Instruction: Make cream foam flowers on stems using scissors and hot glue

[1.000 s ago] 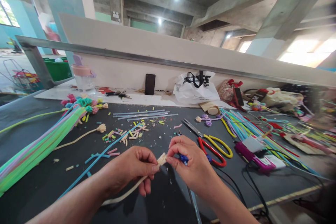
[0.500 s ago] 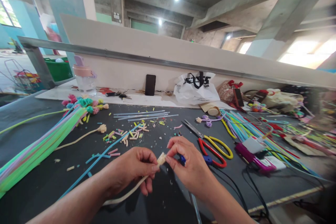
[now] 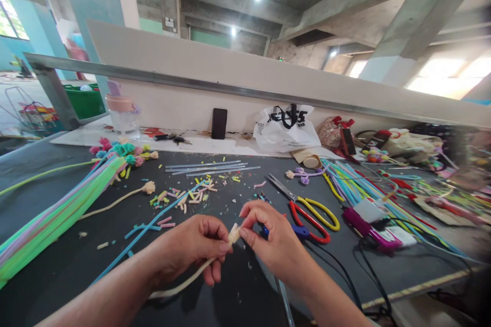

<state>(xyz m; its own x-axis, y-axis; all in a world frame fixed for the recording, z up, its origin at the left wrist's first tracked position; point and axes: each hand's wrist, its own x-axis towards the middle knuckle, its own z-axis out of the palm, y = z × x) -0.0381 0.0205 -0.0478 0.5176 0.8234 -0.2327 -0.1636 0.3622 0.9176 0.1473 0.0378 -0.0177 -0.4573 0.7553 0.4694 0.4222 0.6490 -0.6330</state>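
My left hand (image 3: 199,242) is closed, thumb and forefinger pinching a cream fuzzy stem (image 3: 184,285) just below its bunched tip. That tip (image 3: 233,234) is a small cream flower-like head. The fingers of my right hand (image 3: 268,235) are pinched at the right side of this head. Behind my right hand lies a blue tool (image 3: 300,232), mostly hidden. Beside it are scissors (image 3: 307,204) with one red and one yellow handle. A finished-looking cream flower (image 3: 148,188) on a stem lies to the left.
Cut coloured pieces (image 3: 197,195) are scattered ahead, behind them clear sticks (image 3: 207,166). A bundle of green and purple stems (image 3: 76,204) with flower heads lies left. More stems (image 3: 353,184), a purple device (image 3: 368,235) and black cords are right. A phone (image 3: 219,123) stands at the back.
My right hand has shifted slightly left and its fingertips have moved on the cream head. The head is tilted a little more upright. My left hand keeps nearly the same place.
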